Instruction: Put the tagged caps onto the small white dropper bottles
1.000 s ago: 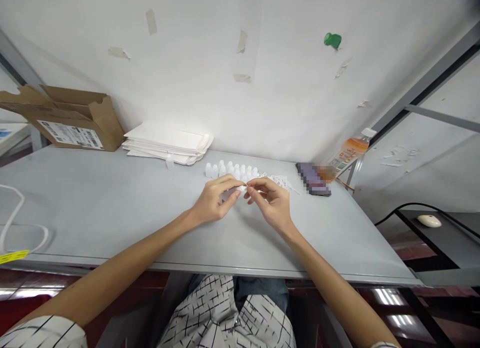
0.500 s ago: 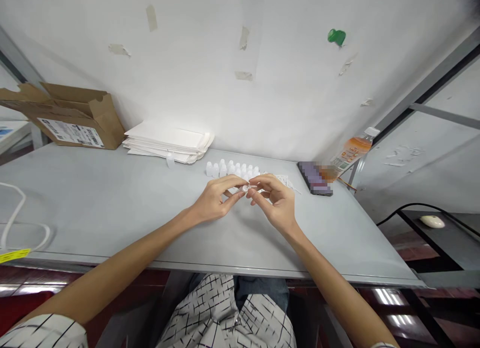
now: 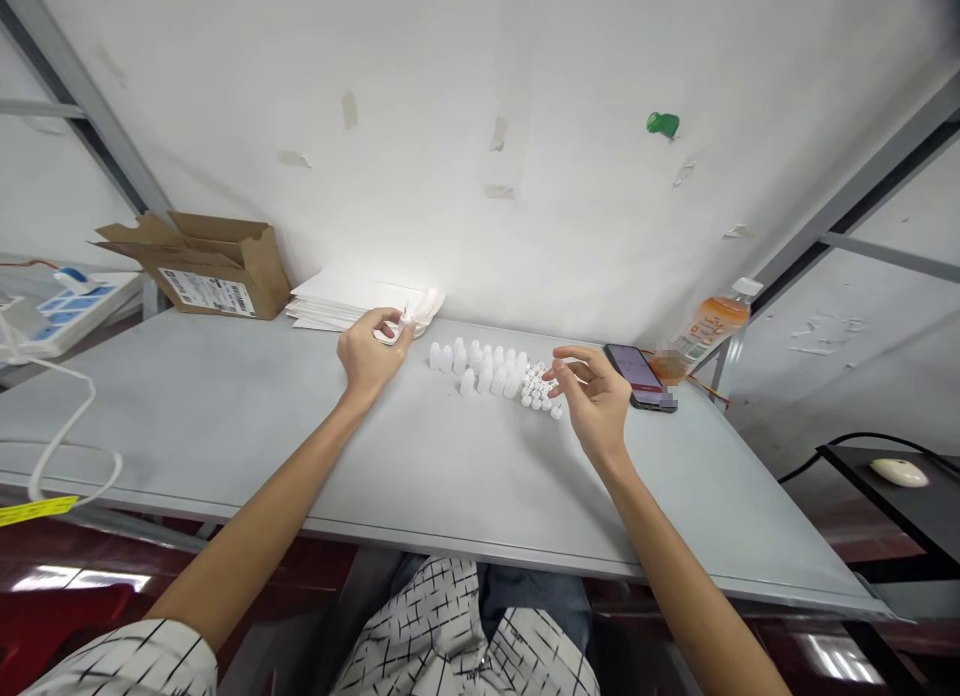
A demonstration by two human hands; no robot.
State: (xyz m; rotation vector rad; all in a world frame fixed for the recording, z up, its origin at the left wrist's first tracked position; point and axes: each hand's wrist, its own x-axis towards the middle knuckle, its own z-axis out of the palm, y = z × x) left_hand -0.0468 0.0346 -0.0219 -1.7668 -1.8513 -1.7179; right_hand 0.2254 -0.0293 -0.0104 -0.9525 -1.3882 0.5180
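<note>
Small white bottles stand in the bottle rows [image 3: 485, 379], upright on the grey table [image 3: 450, 476]; left of these rows, I see the left hand [image 3: 366, 361] pinching a small white piece [image 3: 406, 319], a thin tip pointing upward, close to the paper stack [image 3: 330, 301]; I take the piece for a bottle with its tip fitted, hence a finished or nearly finished unit, though whether its base touches anything is hidden from me; just right of the bottle rows lie many loose white parts [image 3: 536, 389]; over them hangs the right hand [image 3: 598, 406], fingers loosely curled and parted, nothing visible between thumb and forefinger; whether it touches a part I cannot tell; done, by my reading, is at most a small share; left are the many standing bottles and the loose parts, assuming one part per bottle; the bottle tops show too small for me to confirm which, if any, are fitted.
</note>
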